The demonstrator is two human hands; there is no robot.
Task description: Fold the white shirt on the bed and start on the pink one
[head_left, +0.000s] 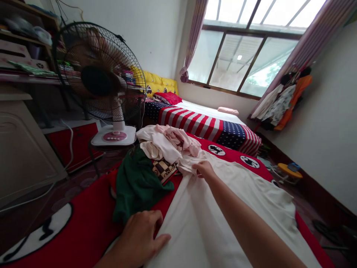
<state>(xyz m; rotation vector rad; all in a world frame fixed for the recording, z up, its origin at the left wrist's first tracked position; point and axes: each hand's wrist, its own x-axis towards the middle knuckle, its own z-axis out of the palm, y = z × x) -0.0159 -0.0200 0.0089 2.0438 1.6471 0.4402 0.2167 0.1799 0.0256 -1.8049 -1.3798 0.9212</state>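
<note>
A large cream cloth [223,208] lies spread over the red bed cover [83,227] in front of me. My right hand [205,169] reaches forward and pinches the cloth's far edge, fingers closed on the fabric. My left hand [142,234] rests at the cloth's near left edge, fingers bent against the fabric. Just beyond the left hand lies a dark green garment [136,186]. A checked brown item [163,169] and a heap of pale pink and cream clothes [167,143] sit past it, near my right hand.
A standing fan [100,80] is at the left on a small table. Behind it are shelves [22,48]. A flag-patterned blanket [206,126] covers the bed farther back, under a window [245,63]. Clothes hang on the right wall [281,100].
</note>
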